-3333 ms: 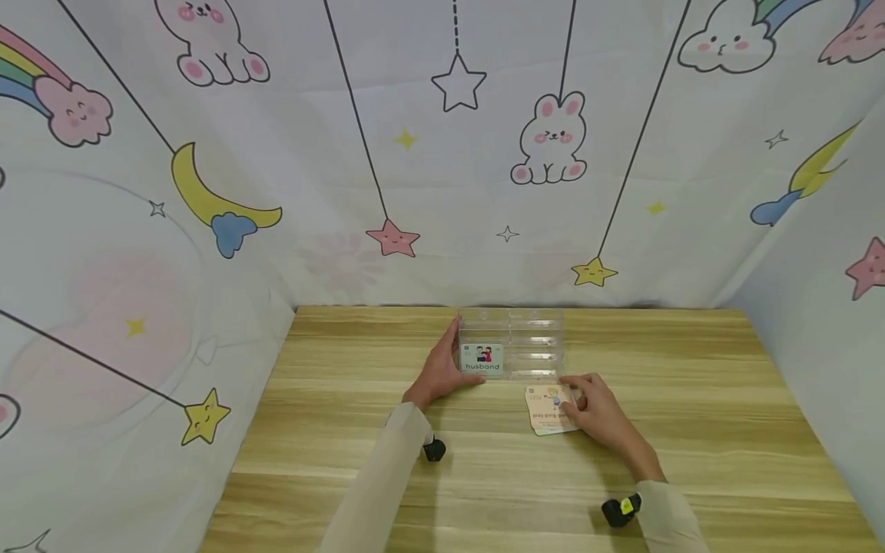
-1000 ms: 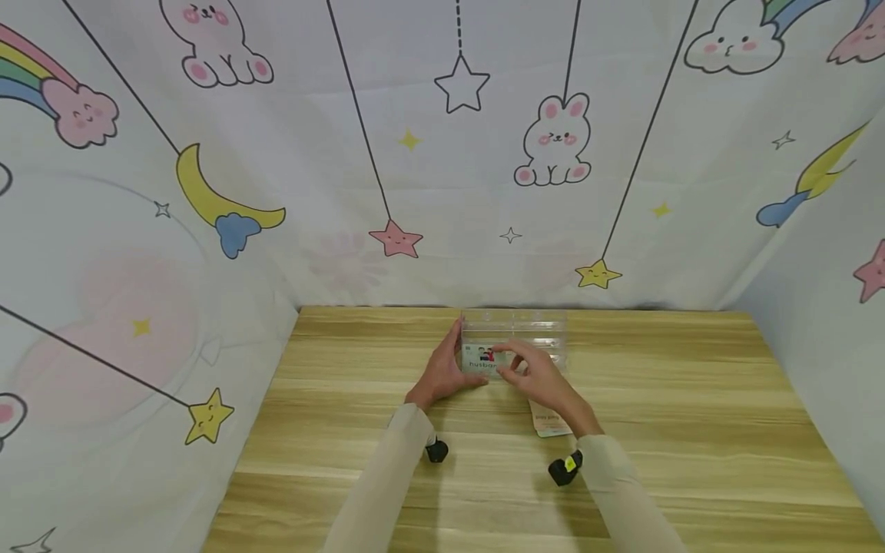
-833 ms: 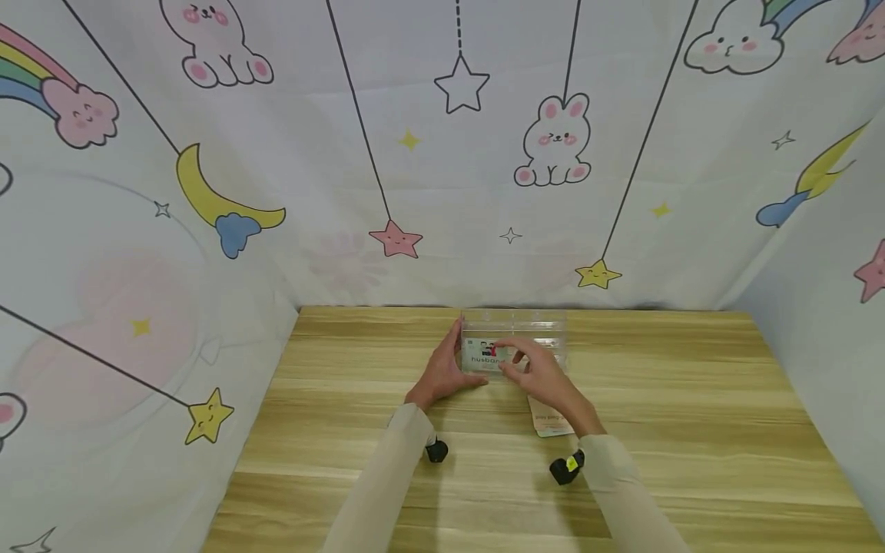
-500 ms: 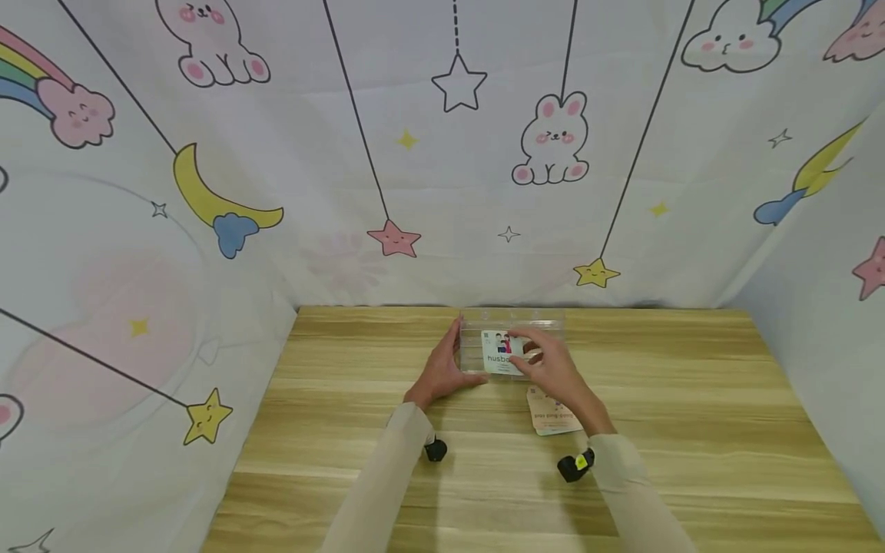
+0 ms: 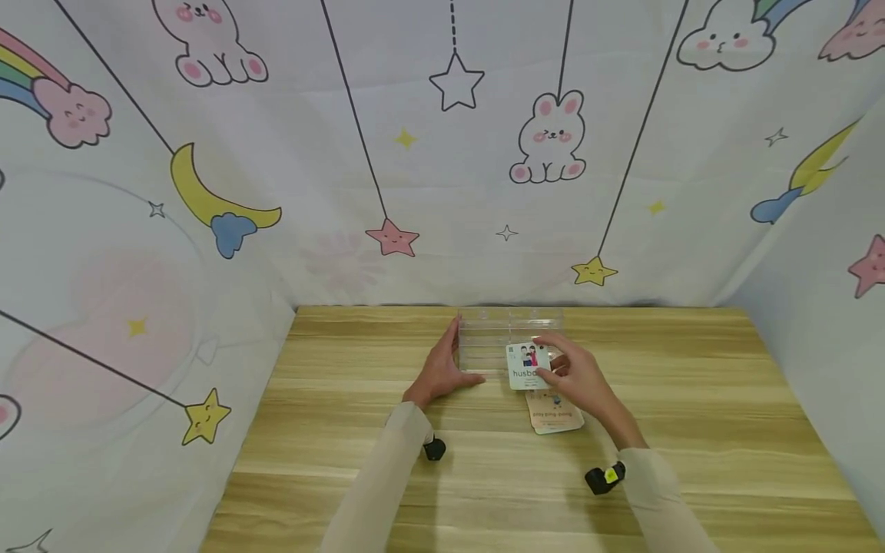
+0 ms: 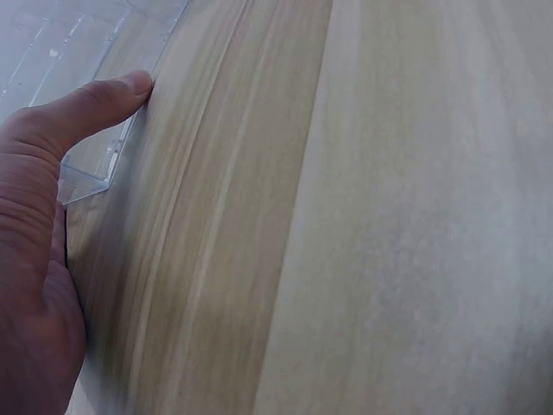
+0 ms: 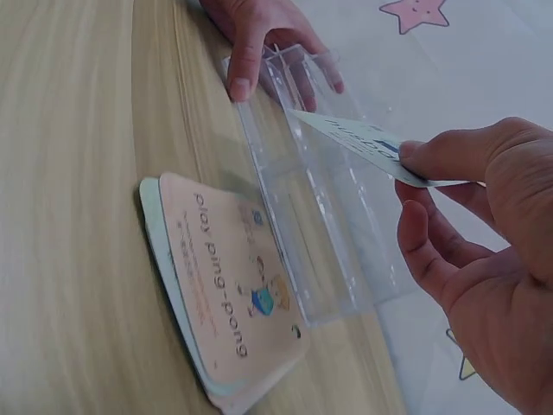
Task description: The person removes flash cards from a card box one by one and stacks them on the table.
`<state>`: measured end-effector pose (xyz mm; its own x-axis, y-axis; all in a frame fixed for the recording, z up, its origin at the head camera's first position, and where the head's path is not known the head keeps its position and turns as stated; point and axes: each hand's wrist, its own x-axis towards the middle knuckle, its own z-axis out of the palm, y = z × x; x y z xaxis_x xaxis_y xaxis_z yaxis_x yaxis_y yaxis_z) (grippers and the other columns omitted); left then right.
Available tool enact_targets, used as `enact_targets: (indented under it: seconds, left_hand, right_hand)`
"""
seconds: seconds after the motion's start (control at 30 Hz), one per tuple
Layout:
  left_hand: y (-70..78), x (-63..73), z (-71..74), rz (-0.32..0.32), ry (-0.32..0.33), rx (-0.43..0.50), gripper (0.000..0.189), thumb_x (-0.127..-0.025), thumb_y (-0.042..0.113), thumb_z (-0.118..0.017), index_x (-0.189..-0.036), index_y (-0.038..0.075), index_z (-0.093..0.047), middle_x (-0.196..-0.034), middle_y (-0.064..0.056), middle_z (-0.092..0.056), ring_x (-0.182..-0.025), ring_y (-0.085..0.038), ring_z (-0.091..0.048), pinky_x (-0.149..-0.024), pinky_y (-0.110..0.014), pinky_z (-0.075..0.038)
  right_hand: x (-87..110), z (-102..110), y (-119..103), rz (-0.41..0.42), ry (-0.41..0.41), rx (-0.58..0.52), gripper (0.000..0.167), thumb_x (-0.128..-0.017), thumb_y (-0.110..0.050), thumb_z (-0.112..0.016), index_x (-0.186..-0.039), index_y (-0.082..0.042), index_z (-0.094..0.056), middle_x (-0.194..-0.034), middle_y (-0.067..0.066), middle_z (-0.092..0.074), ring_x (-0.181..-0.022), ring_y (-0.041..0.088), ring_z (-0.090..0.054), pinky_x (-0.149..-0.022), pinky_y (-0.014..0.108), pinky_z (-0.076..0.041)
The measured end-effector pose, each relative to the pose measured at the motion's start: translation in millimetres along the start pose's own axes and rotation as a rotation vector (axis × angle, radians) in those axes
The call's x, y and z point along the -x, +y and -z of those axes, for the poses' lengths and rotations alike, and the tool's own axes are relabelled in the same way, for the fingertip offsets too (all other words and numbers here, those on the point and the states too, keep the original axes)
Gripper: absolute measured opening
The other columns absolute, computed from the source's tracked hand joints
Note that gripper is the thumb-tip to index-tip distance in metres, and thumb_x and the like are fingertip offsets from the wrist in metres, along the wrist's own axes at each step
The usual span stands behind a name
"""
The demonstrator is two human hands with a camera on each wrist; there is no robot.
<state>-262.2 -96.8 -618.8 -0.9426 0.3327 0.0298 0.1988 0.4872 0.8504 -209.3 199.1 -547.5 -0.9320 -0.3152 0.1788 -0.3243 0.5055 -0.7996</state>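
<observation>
My right hand [image 5: 581, 378] pinches a pale flashcard [image 5: 522, 367] printed "husband" with a small family picture, thumb on its face. The card is raised in front of the right half of a clear plastic tiered rack [image 5: 482, 347], and its lower edge overlaps a card stack in the head view. With thumb at the front edge and fingers round the side, my left hand [image 5: 439, 372] grips the rack's left end; the left wrist view shows that thumb on the rack's corner [image 6: 95, 169]. The stack [image 7: 226, 285], topped by a peach "play ping-pong" card, lies before the rack.
The wooden table [image 5: 346, 476] meets a white patterned cloth [image 5: 449, 169] just behind the rack. More cloth walls stand at left and right. Each wrist wears a small black camera, the left one [image 5: 434, 449] and the right one [image 5: 604, 478].
My right hand was at the stack, then took the "husband" card from the rack's left half, lifted it out and carried it right, toward the stack. My left hand has stayed on the rack.
</observation>
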Motion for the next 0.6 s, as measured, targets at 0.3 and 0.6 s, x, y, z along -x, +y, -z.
enact_targets:
  seconds: [0.3, 0.6]
  left_hand:
    - [1.4, 0.6, 0.3, 0.001, -0.006, 0.008, 0.136, -0.074, 0.026, -0.097, -0.168, 0.023, 0.000, -0.172, 0.000, -0.014, -0.154, -0.013, -0.023, -0.120, -0.024, -0.030]
    - [0.5, 0.6, 0.4, -0.007, -0.007, 0.006, 0.136, -0.074, 0.026, -0.097, -0.168, 0.022, 0.000, -0.173, -0.002, -0.014, -0.155, -0.016, -0.023, -0.121, -0.028, -0.031]
  right_hand:
    - [21.0, 10.8, 15.3, -0.042, -0.006, -0.047, 0.055, -0.091, 0.000, -0.079, -0.143, -0.006, -0.060, -0.139, 0.015, -0.061, -0.087, 0.021, -0.069, -0.076, 0.030, -0.061]
    - [38.7, 14.1, 24.6, -0.167, -0.046, -0.155, 0.056, -0.091, -0.003, -0.080, -0.143, -0.003, -0.059, -0.142, 0.021, -0.058, -0.091, 0.022, -0.069, -0.077, 0.026, -0.060]
